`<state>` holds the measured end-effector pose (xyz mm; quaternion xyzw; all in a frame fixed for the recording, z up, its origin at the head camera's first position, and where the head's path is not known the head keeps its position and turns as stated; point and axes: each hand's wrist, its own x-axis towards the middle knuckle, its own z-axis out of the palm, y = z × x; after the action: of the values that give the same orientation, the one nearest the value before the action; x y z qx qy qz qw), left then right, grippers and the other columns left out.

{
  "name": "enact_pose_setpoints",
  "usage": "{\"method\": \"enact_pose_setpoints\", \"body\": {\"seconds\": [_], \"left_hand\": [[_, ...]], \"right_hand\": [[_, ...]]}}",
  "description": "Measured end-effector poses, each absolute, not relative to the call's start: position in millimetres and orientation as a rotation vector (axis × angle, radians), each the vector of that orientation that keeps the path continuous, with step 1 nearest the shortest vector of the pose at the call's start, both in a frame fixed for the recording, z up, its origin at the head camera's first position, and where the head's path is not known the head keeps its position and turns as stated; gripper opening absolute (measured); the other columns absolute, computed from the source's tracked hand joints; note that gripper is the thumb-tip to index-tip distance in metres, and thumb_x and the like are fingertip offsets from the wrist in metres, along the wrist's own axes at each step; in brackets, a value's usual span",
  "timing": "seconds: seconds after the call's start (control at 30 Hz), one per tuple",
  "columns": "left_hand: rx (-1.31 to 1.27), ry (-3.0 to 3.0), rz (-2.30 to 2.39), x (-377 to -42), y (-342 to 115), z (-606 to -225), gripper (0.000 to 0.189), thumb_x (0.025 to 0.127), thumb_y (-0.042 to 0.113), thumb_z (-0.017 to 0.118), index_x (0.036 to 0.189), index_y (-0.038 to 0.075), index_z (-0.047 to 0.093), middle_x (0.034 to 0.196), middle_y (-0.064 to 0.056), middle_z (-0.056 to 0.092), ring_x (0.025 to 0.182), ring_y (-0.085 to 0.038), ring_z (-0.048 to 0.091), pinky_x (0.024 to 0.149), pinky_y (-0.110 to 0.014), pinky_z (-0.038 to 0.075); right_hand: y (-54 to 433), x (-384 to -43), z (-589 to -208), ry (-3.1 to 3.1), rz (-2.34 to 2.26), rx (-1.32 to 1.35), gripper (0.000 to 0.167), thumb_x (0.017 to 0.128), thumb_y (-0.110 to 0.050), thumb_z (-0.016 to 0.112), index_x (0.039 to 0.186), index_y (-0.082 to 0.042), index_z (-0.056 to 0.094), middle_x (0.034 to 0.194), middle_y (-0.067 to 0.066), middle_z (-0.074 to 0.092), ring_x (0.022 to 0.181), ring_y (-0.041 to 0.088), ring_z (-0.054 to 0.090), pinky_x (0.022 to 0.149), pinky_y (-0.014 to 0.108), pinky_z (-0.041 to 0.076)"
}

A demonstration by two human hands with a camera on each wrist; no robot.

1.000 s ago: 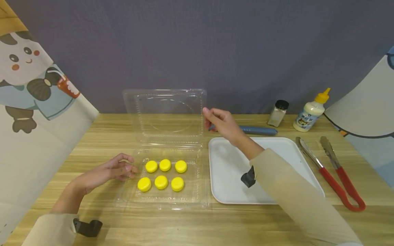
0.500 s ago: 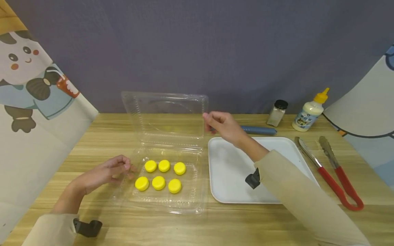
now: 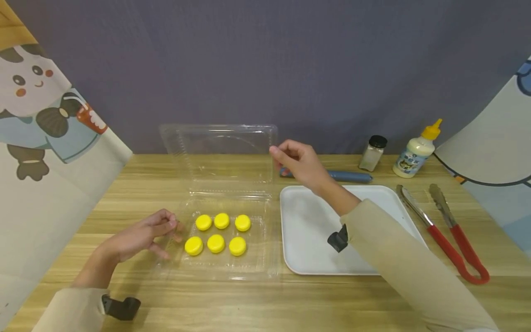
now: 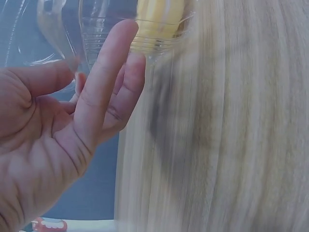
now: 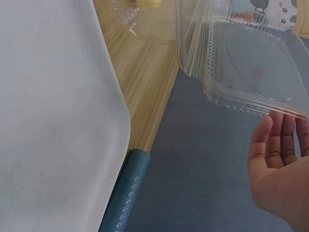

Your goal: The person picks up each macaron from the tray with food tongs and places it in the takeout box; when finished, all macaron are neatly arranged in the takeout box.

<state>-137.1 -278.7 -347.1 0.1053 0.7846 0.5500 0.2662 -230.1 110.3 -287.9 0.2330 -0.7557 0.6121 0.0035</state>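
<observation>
A hinged clear plastic clamshell box (image 3: 257,265) lies open on the wooden table, its lid (image 3: 230,159) raised at the back. Several round yellow pieces (image 3: 215,243) sit in its base in two rows. At the lid's right edge is my right hand (image 3: 300,166), thumb and fingers pinching the rim. My left hand (image 3: 138,235) is by the left side of the base; its thumb and a fingertip pinch the clear edge, while other fingers extend, as the left wrist view shows. One yellow piece (image 4: 159,21) shows through the plastic there.
Right of the box lies a white tray (image 3: 315,249), under my right forearm. Behind it is a blue-grey rod (image 3: 350,176) with printed scale marks. Farther right are a black-capped jar (image 3: 373,154), a yellow-tipped squeeze bottle (image 3: 416,154) and red-handled tongs (image 3: 466,256).
The box base tilted slightly with its front right corner shifting, then came back level. The lid and right hand dipped, then rose a little. My left hand's lower fingers spread out.
</observation>
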Motion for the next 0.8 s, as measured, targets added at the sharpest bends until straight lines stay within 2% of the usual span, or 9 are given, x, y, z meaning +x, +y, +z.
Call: {"method": "enact_pose_setpoints", "body": {"seconds": [0.2, 0.4, 0.5, 0.67, 0.8], "left_hand": [[0.278, 2.091, 1.525, -138.1, -275.1, -348.6, 0.025, 0.112, 0.019, 0.037, 0.12, -0.005, 0.032, 0.137, -0.033, 0.042, 0.122, -0.039, 0.054, 0.08, -0.049, 0.06], [0.266, 2.065, 1.546, -137.6, -274.3, -349.1, 0.026, 0.112, 0.019, 0.036, 0.121, -0.005, 0.031, 0.141, -0.037, 0.037, 0.124, -0.04, 0.054, 0.081, -0.049, 0.06], [0.263, 2.045, 1.561, -138.0, -275.0, -349.8, 0.027, 0.112, 0.021, 0.037, 0.12, -0.004, 0.032, 0.144, -0.038, 0.035, 0.126, -0.042, 0.052, 0.082, -0.049, 0.059], [0.261, 2.017, 1.586, -139.3, -276.3, -351.7, 0.03, 0.112, 0.022, 0.037, 0.123, -0.006, 0.034, 0.146, -0.04, 0.031, 0.131, -0.047, 0.048, 0.083, -0.05, 0.059], [0.257, 2.007, 1.599, -138.8, -276.2, -352.1, 0.034, 0.112, 0.025, 0.036, 0.124, -0.007, 0.034, 0.149, -0.04, 0.029, 0.134, -0.048, 0.045, 0.084, -0.05, 0.059]], "right_hand": [[111.3, -231.1, -288.2, -2.363, 1.933, 0.753, 0.035, 0.107, -0.027, 0.056, 0.096, 0.006, 0.061, 0.088, 0.015, 0.063, 0.077, 0.021, 0.058, 0.068, 0.03, 0.055], [116.2, -228.4, -287.6, -2.431, 1.919, 0.815, 0.038, 0.109, -0.031, 0.051, 0.094, 0.002, 0.06, 0.099, 0.026, 0.059, 0.085, 0.025, 0.058, 0.072, 0.034, 0.055], [119.6, -226.6, -287.7, -2.465, 1.911, 0.851, 0.046, 0.108, -0.041, 0.048, 0.095, 0.002, 0.059, 0.104, 0.027, 0.057, 0.09, 0.025, 0.057, 0.076, 0.036, 0.054], [125.4, -225.4, -290.2, -2.488, 1.926, 0.949, 0.072, 0.094, -0.07, 0.049, 0.095, 0.001, 0.059, 0.105, 0.022, 0.057, 0.095, 0.027, 0.054, 0.081, 0.04, 0.051], [128.9, -224.0, -291.6, -2.498, 1.926, 1.035, 0.081, 0.085, -0.079, 0.049, 0.096, 0.001, 0.06, 0.104, 0.02, 0.058, 0.099, 0.031, 0.054, 0.081, 0.042, 0.051]]}}
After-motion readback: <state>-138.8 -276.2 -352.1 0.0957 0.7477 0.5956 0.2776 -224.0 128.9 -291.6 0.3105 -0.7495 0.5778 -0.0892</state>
